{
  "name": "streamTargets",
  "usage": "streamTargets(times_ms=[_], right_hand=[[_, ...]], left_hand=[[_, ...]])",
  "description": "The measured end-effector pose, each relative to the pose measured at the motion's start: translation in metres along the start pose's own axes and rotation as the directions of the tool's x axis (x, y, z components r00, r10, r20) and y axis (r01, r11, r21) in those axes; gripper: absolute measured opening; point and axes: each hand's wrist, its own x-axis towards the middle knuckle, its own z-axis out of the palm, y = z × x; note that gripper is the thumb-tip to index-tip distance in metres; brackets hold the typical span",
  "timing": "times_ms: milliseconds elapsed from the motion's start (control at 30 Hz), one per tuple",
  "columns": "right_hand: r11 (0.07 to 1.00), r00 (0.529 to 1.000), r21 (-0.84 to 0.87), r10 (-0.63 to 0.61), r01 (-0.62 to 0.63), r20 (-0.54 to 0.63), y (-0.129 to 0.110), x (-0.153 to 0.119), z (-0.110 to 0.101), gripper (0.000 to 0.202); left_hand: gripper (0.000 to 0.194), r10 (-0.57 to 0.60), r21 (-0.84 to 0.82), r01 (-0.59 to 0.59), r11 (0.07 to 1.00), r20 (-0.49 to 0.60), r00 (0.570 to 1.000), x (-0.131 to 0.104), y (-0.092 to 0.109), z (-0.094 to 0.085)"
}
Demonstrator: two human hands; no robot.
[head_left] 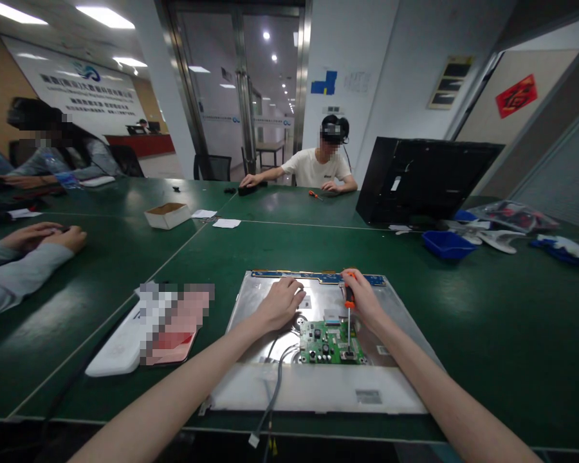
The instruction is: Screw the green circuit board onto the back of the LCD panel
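Observation:
My right hand (364, 296) is closed around the orange and black handle of a screwdriver (349, 315). Its shaft points down, and the tip meets the lower right part of a green circuit board (321, 341). The board sits on the silvery back of a flat display panel (395, 386), which lies on the table in front of me. My left hand (282, 301) rests on the panel's upper left part, fingers bent and apart, with no object visible in it. Grey cables (278, 379) run from the board's left side over the near edge. A blue strip board (294, 275) lines the far edge.
A white device (120, 347) and a pink phone-like slab (174, 347) lie left of the panel. Beyond are a small open box (168, 216), a black monitor housing (419, 177) and a blue tray (448, 245). Co-workers sit across (321, 168) and to the left (43, 241).

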Motion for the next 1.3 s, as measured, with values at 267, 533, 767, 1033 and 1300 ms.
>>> streamTargets(times_ms=[267, 533, 767, 1033, 1300], right_hand=[[0.985, 0.996, 0.154, 0.063, -0.072, 0.066, -0.024, 0.029, 0.020, 0.037], [0.956, 0.990, 0.256, 0.135, -0.142, 0.046, 0.001, 0.021, 0.016, 0.043], [0.954, 0.987, 0.254, 0.144, -0.158, 0.071, -0.002, 0.016, 0.022, 0.043], [0.957, 0.988, 0.248, 0.132, -0.148, 0.079, -0.002, 0.014, 0.022, 0.043], [0.961, 0.988, 0.239, 0.122, -0.141, 0.093, 0.002, 0.015, 0.022, 0.042]], left_hand=[[0.019, -0.007, -0.085, 0.007, 0.996, 0.001, 1.000, 0.006, -0.009, -0.005], [0.016, 0.030, -0.025, -0.029, 0.999, 0.074, 0.997, -0.006, -0.008, -0.022], [0.009, -0.007, -0.064, 0.015, 0.998, 0.120, 0.993, -0.002, -0.009, -0.025], [0.007, -0.062, -0.236, 0.090, 0.967, 0.124, 0.990, -0.002, -0.003, -0.030], [0.004, 0.027, -0.381, 0.077, 0.921, 0.263, 0.965, -0.007, 0.011, -0.025]])
